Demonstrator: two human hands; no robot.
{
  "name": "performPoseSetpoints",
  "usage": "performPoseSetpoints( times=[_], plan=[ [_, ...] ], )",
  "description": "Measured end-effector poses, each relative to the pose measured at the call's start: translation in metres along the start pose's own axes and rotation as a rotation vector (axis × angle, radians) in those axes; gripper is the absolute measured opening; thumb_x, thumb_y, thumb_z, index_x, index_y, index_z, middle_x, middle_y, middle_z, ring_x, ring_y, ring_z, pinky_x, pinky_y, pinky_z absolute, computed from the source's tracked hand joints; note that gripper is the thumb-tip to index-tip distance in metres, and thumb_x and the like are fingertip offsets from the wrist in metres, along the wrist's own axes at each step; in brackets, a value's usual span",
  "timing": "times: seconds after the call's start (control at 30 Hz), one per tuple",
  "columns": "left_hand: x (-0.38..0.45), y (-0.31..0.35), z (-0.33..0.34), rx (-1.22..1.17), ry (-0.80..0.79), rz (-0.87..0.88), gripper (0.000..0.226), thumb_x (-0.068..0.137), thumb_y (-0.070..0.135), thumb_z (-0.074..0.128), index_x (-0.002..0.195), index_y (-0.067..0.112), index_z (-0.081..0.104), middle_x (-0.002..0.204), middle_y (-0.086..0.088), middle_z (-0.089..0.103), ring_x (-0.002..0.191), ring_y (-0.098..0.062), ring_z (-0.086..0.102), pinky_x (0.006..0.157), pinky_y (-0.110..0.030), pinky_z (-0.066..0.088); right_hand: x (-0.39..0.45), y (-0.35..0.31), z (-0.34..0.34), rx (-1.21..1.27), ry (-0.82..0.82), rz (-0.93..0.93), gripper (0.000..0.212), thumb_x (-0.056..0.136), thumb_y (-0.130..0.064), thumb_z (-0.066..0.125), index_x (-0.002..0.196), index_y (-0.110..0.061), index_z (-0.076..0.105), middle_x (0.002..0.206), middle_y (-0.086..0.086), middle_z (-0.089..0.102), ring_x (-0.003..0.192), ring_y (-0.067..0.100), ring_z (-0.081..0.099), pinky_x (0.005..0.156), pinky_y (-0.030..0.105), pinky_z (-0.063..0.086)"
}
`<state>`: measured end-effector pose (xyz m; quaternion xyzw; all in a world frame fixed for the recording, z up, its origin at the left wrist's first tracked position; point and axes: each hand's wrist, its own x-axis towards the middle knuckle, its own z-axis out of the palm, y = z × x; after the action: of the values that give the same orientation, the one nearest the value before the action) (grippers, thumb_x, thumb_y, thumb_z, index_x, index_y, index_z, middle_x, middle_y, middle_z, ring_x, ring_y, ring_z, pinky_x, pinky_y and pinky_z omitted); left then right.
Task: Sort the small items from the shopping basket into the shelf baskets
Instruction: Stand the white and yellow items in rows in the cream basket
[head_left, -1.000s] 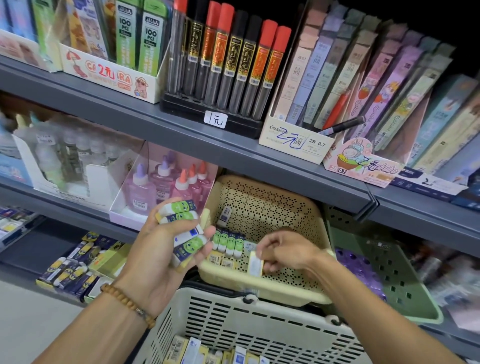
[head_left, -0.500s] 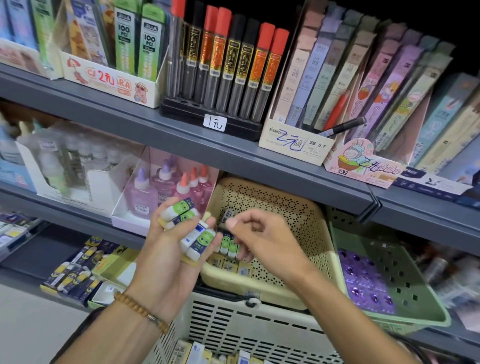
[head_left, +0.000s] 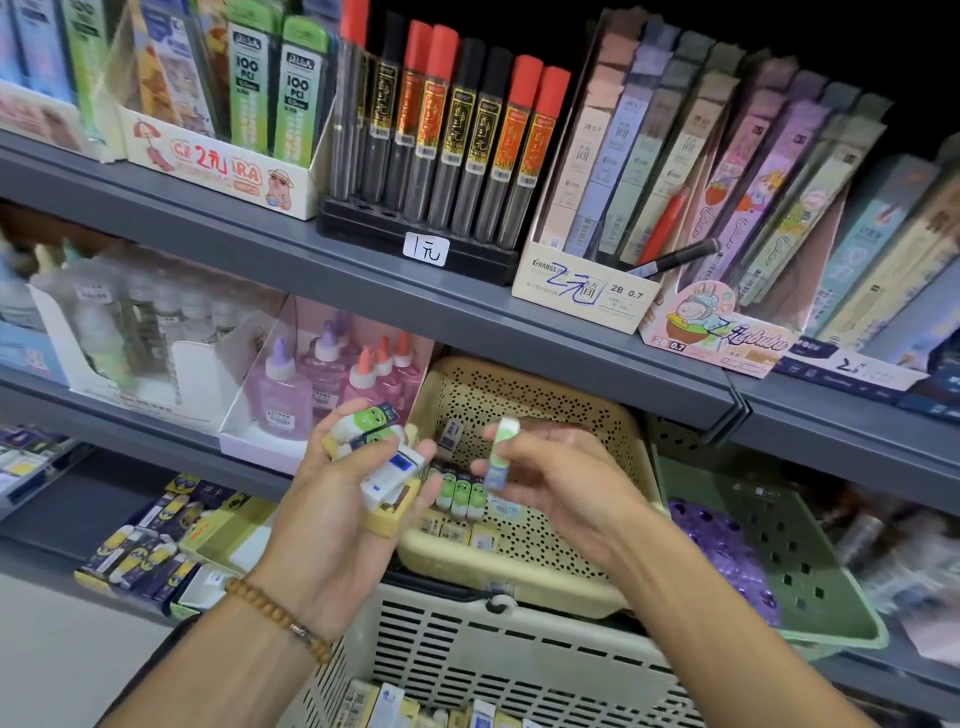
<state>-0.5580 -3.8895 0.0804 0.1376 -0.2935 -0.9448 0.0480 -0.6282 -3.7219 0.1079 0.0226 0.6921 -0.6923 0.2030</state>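
My left hand (head_left: 337, 525) gripped a stack of erasers (head_left: 382, 457), while my right hand (head_left: 550, 483) pinched one eraser (head_left: 501, 452) upright above the beige basket (head_left: 524, 577). To do it well, I judged it should go down beside the green-faced row (head_left: 460, 491) already inside, face up and aligned, without tipping its neighbours. More items lay in the shopping basket (head_left: 498, 660) below. Shelf labels read "1元" (head_left: 427, 248), "2B 0.7" (head_left: 626, 292), and green packs (head_left: 275, 88) said "100 PCS".
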Motion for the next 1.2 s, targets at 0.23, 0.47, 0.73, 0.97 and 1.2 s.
performPoseSetpoints(
  times=[0.23, 0.47, 0.73, 0.97, 1.2],
  plan=[
    [-0.006, 0.008, 0.001, 0.065, -0.01, -0.096, 0.023, 0.081, 0.025, 0.067, 0.104, 0.022, 0.065, 0.093, -0.013, 0.07, 0.078, -0.03, 0.073, 0.056, -0.033, 0.056, 0.037, 0.013, -0.056, -0.746, 0.173, 0.077, 0.031, 0.076, -0.01, 0.082, 0.103, -0.013, 0.068, 0.083, 0.002, 0.073, 0.062, 0.007, 0.068, 0.051, 0.015, 0.047],
    [-0.008, 0.014, 0.003, 0.152, -0.025, -0.135, 0.05, 0.066, 0.042, 0.071, 0.107, 0.014, 0.072, 0.1, -0.018, 0.071, 0.076, -0.03, 0.07, 0.055, -0.032, 0.055, 0.066, 0.026, -0.052, -0.817, 0.032, 0.144, 0.019, 0.094, -0.003, 0.058, 0.099, -0.012, 0.074, 0.076, 0.004, 0.072, 0.062, 0.009, 0.066, 0.054, 0.018, 0.049],
    [-0.011, 0.017, 0.004, 0.22, -0.082, -0.143, 0.043, 0.067, 0.036, 0.07, 0.106, 0.018, 0.074, 0.101, -0.019, 0.071, 0.07, -0.03, 0.068, 0.056, -0.033, 0.053, 0.07, 0.029, -0.027, -0.921, 0.046, 0.034, 0.015, 0.094, -0.015, 0.063, 0.107, -0.013, 0.069, 0.092, 0.001, 0.07, 0.081, 0.013, 0.067, 0.08, 0.027, 0.057],
    [-0.01, 0.014, 0.002, 0.252, -0.107, -0.156, 0.034, 0.08, 0.033, 0.065, 0.112, 0.022, 0.07, 0.098, -0.014, 0.071, 0.072, -0.028, 0.068, 0.055, -0.033, 0.054, 0.019, 0.001, 0.011, -0.382, -0.306, -0.14, 0.026, 0.084, -0.049, 0.069, 0.084, -0.024, 0.076, 0.084, -0.004, 0.072, 0.074, 0.011, 0.062, 0.065, 0.024, 0.05],
    [-0.011, 0.013, 0.002, 0.258, -0.082, -0.139, 0.034, 0.073, 0.024, 0.069, 0.107, 0.023, 0.071, 0.099, -0.018, 0.072, 0.079, -0.034, 0.073, 0.053, -0.033, 0.057, 0.022, -0.001, 0.005, 0.118, -0.277, -0.105, 0.008, 0.086, -0.015, 0.07, 0.087, -0.015, 0.078, 0.087, 0.01, 0.072, 0.07, 0.016, 0.064, 0.058, 0.025, 0.052]
  ],
)
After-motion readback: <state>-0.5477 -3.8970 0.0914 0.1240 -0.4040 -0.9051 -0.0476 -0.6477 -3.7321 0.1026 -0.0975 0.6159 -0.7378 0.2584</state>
